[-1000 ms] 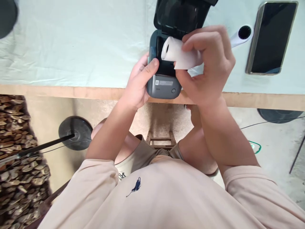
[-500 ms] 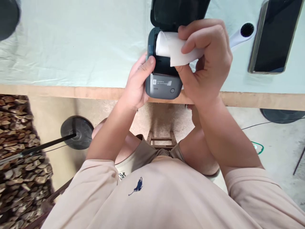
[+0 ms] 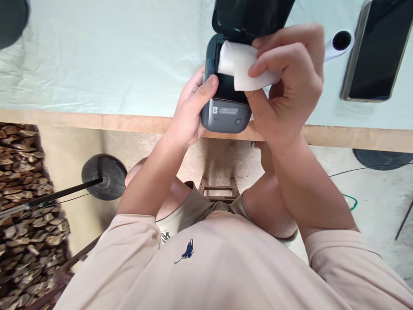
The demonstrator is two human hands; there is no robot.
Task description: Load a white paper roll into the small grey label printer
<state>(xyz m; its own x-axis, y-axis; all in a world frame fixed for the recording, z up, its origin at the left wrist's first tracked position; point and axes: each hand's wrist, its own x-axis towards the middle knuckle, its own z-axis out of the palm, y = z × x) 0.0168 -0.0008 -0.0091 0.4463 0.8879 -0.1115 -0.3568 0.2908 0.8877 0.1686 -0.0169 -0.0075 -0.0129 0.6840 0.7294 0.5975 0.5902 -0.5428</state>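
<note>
A small dark grey label printer (image 3: 227,118) is held at the table's near edge, its black lid (image 3: 250,17) swung up and back. My left hand (image 3: 196,101) grips the printer by its left side, thumb on the rim of the opening. Inside the bay sits a white paper roll (image 3: 226,58). My right hand (image 3: 287,82) pinches the roll's loose paper end (image 3: 250,71) between thumb and fingers, over the right of the bay. The right part of the roll is hidden behind that hand.
A smartphone (image 3: 374,51) lies on the pale green tablecloth (image 3: 112,56) to the right. Beside it is a white rounded object with a dark round end (image 3: 342,40). Below the wooden table edge (image 3: 129,122) are a round black stand base (image 3: 103,176) and stacked firewood (image 3: 29,193).
Both hands and the printer have shifted slightly right in the view. More of the paper end is drawn out from the roll and hangs over the bay.
</note>
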